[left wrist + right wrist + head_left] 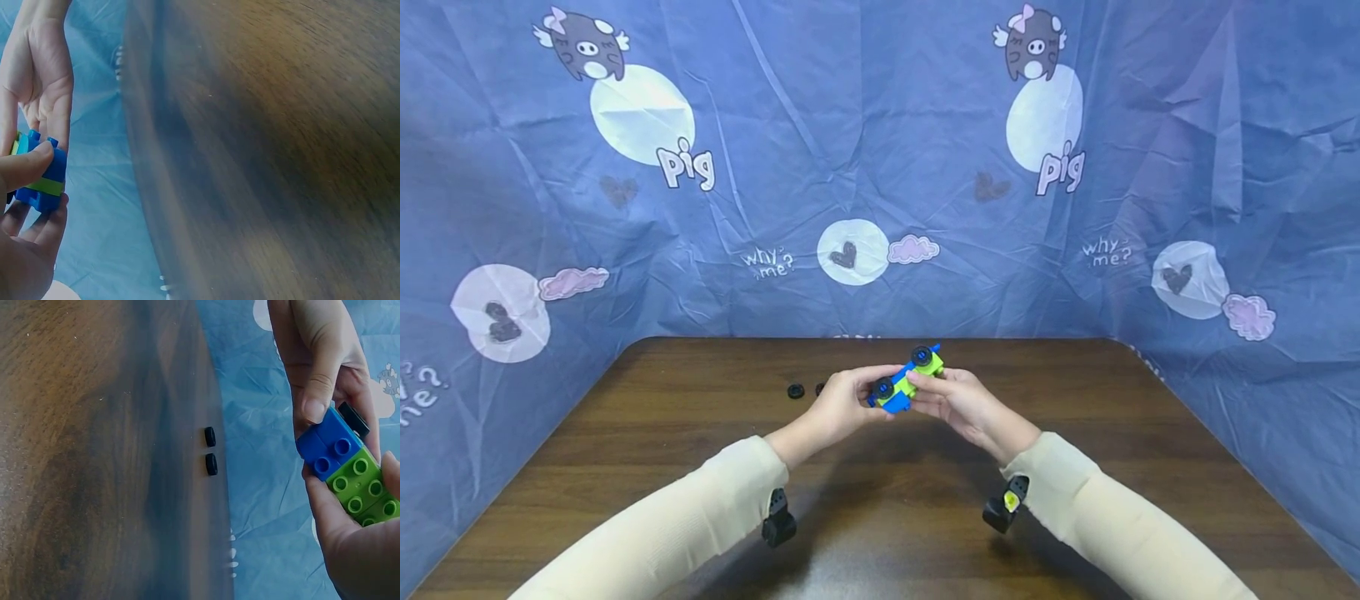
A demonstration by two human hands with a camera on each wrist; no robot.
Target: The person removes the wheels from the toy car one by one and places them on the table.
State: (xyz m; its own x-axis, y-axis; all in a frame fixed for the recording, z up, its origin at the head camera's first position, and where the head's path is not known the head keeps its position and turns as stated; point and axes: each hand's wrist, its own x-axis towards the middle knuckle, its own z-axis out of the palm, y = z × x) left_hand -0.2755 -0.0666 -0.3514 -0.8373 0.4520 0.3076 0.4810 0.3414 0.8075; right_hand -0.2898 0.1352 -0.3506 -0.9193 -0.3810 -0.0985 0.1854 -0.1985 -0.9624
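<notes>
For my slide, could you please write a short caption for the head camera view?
Both hands, left and right, hold a blue-and-green brick car above a wooden table.

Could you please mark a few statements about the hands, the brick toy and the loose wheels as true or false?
1. Both hands, left hand and right hand, hold the blue and green brick car. True.
2. The brick car rests on the table. False: it is held above the table.
3. Two loose black wheels lie on the table, away from the hands. True.
4. The loose wheels are red. False: they are black.
5. The bricks are blue and green. True.
</notes>
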